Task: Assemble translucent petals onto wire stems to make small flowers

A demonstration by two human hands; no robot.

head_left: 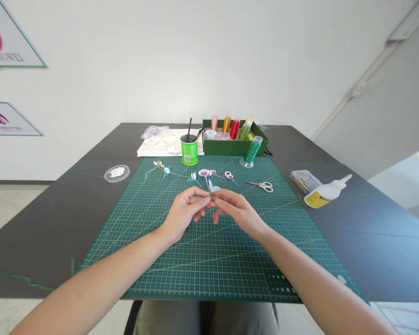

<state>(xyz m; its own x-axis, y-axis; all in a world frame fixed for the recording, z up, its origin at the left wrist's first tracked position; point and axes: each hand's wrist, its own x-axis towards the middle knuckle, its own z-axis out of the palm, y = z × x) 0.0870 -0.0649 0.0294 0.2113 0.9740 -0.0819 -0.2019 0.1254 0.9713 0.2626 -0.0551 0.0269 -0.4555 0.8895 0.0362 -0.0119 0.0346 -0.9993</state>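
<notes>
My left hand (186, 209) is closed, thumb and finger pinching the thin stem of a wire flower (205, 173) with a pale purple bloom. Just beneath the bloom, a light blue leaf (214, 187) sticks out to the right. My right hand (239, 211) meets the left at the stem, its thumb and finger also pinched there, the other fingers loosely curled. A speck of green shows between the fingertips; the fingers hide most of the stem. Beyond the hands lie a small blue-leafed wire piece (193, 177) and a pink ring-shaped piece (228, 175).
A green cutting mat (202, 260) covers the table's middle. Scissors (265, 186), a glue bottle (324, 193) and a box of swabs (304, 180) lie right. A green cup (189, 151), thread spool (253, 151) and green box (226, 148) stand behind; a round lid (126, 174) lies left.
</notes>
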